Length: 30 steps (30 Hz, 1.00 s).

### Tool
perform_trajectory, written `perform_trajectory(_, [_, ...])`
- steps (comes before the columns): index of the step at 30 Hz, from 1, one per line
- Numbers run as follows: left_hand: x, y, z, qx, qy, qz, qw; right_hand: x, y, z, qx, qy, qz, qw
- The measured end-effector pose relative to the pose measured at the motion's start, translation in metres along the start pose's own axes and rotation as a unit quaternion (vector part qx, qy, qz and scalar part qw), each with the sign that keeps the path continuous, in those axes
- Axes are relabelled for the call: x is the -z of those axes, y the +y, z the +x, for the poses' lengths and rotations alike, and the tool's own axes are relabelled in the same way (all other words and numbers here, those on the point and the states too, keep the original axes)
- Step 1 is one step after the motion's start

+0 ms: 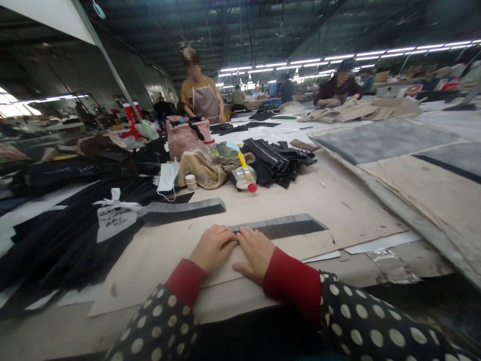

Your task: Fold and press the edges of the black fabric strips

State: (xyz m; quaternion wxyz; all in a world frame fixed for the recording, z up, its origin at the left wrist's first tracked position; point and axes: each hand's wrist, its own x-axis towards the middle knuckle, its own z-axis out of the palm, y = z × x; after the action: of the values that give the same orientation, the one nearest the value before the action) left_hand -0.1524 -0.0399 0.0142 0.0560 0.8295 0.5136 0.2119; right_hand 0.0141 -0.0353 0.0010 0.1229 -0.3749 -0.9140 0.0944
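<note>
A black fabric strip (289,227) with a grey band along its far edge lies on the beige board (169,265) in front of me. At the strip's left end, my left hand (215,246) has its fingers bent and thumb drawn in, pinching the end. My right hand (255,250) rests beside it, fingers stretched over the same end and thumb apart on the board. The fingertips of both hands nearly meet and cover that end. A second black strip (184,210) with a grey band lies farther back to the left.
Heaped black fabric (75,215) with a handwritten white tag (116,220) spreads at left. Behind the board are a face mask (168,175), a small jar (191,182), a yellow brush (244,163) on a red-capped bottle (251,187), and piled strips (274,158). Two co-workers stand beyond.
</note>
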Motion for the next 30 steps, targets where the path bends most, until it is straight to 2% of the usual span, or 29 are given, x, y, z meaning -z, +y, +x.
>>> perform_trajectory(4, [0.001,0.000,-0.001,0.013,-0.009,0.015,1.000,-0.002,0.030,-0.023,-0.032,0.034,-0.055,0.997])
perform_trajectory(10, [0.003,0.003,0.000,0.024,-0.018,0.011,1.000,0.017,0.098,-0.097,-0.057,0.111,-0.178,0.976])
perform_trajectory(12, [0.003,0.005,0.001,0.023,-0.020,0.010,0.999,0.027,0.107,-0.116,-0.060,0.124,-0.191,0.972])
perform_trajectory(15, [0.005,0.007,0.001,0.021,-0.029,0.009,0.999,0.044,0.102,-0.130,-0.063,0.121,-0.169,0.976])
perform_trajectory(18, [0.014,0.007,0.002,0.011,-0.031,0.009,0.999,0.058,0.082,-0.125,-0.043,0.102,-0.097,0.989])
perform_trajectory(21, [0.033,-0.003,0.004,-0.002,-0.008,0.015,1.000,0.067,0.061,-0.106,-0.003,0.109,-0.028,0.994])
perform_trajectory(25, [0.067,-0.033,0.013,0.025,0.023,0.055,0.998,0.076,0.046,-0.073,0.052,0.142,0.024,0.988])
perform_trajectory(30, [0.111,-0.079,0.042,0.074,0.007,0.126,0.989,0.075,0.044,-0.035,0.120,0.208,0.085,0.967])
